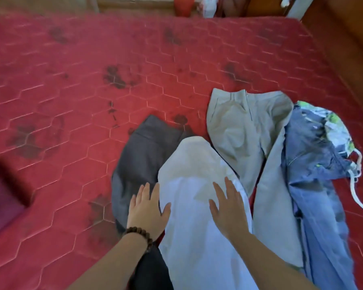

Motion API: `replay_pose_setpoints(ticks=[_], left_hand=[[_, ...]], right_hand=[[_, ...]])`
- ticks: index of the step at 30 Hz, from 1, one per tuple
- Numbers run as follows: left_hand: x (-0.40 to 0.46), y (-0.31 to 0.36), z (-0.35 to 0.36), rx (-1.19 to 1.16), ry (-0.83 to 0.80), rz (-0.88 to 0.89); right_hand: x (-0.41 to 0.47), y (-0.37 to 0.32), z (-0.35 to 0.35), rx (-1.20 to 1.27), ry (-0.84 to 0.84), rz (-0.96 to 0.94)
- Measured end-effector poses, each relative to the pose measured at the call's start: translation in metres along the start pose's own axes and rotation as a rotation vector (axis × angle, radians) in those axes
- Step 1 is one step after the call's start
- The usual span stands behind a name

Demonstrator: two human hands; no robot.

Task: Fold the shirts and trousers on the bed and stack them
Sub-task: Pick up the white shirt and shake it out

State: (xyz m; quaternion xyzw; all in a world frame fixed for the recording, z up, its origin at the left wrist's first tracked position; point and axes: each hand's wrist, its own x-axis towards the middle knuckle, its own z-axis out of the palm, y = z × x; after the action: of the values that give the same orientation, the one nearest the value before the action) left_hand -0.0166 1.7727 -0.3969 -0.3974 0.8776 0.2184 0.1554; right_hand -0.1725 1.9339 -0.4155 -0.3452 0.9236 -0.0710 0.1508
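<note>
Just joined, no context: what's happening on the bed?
A person is laying out clothes on the red mattress. Both hands lie flat and open on the white garment: left hand at its left edge, right hand on top. Dark grey trousers, beige trousers and blue jeans lie unfolded alongside. Nothing is stacked.

orange container (pixel 183 5): beyond mattress far edge
white plastic bag (pixel 208 7): just right of orange container
wooden furniture (pixel 344 38): right of orange container
</note>
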Motion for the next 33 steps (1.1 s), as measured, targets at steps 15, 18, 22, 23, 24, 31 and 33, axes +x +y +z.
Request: replay_pose_setpoints(ticks=[15, 18, 22, 23, 24, 31, 33], left_hand=[[0.114, 0.043, 0.047, 0.109, 0.08, 0.024], [0.107, 0.036, 0.045, 0.068, 0.109, 0.063], [0.083, 0.021, 0.037, -0.017, 0.131, 0.122], [0.074, 0.017, 0.035, -0.04, 0.135, 0.124], [0.063, 0.013, 0.033, -0.059, 0.146, 0.128], [-0.015, -0.026, 0.028, -0.186, 0.174, 0.113], [-0.035, -0.043, 0.034, -0.185, 0.164, 0.077]], right_hand=[[0.082, 0.047, 0.024, -0.177, -0.168, 0.269], [0.074, 0.046, 0.021, -0.223, -0.125, 0.26], [0.053, 0.035, 0.007, -0.283, -0.06, 0.229], [0.047, 0.03, 0.002, -0.286, -0.064, 0.218], [0.04, 0.025, -0.001, -0.277, -0.071, 0.208], [-0.01, -0.006, 0.012, -0.159, 0.197, -0.083], [-0.031, -0.022, 0.023, -0.071, 0.219, -0.185]])
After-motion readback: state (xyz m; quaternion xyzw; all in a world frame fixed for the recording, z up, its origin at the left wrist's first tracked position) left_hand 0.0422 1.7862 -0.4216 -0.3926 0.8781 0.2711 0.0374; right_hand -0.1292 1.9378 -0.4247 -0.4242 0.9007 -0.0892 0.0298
